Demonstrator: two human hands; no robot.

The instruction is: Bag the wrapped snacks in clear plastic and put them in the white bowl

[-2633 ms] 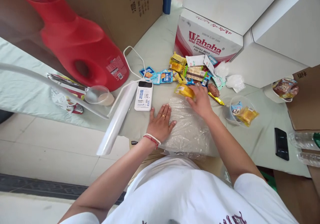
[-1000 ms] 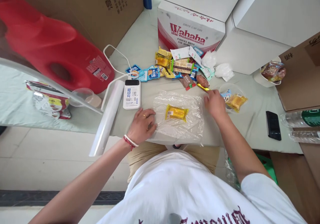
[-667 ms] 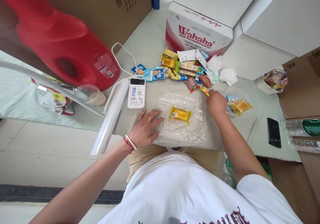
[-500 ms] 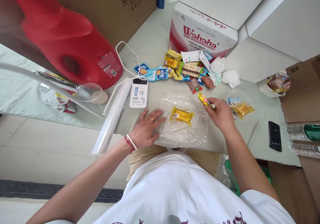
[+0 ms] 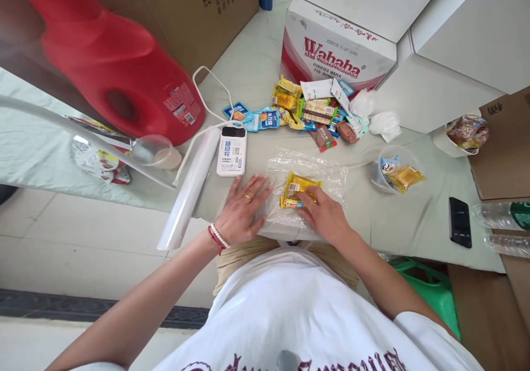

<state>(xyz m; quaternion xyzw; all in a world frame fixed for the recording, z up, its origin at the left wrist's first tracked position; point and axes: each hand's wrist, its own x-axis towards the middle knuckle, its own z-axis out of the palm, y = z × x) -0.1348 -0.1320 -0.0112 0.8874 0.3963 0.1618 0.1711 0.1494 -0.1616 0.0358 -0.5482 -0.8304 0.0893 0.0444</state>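
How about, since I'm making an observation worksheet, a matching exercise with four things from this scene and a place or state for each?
1. left hand
2. right hand
3. Wahaha box
4. black phone

A. behind the snack pile
B. near the clear bottles
C. wearing a ring and bracelets
D. at the yellow packets on the clear film

Pairs: 1-C, 2-D, 3-A, 4-B

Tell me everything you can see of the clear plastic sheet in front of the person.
The clear plastic sheet is thin, see-through and shiny, like film, with wrinkles all over and uneven edges. It lies spread on the pale green table cover, near the front edge. On it lie a yellow packet and, nearer the person, a slim yellow packet at the right hand's fingers. The left hand lies flat, fingertips at the sheet's left edge.
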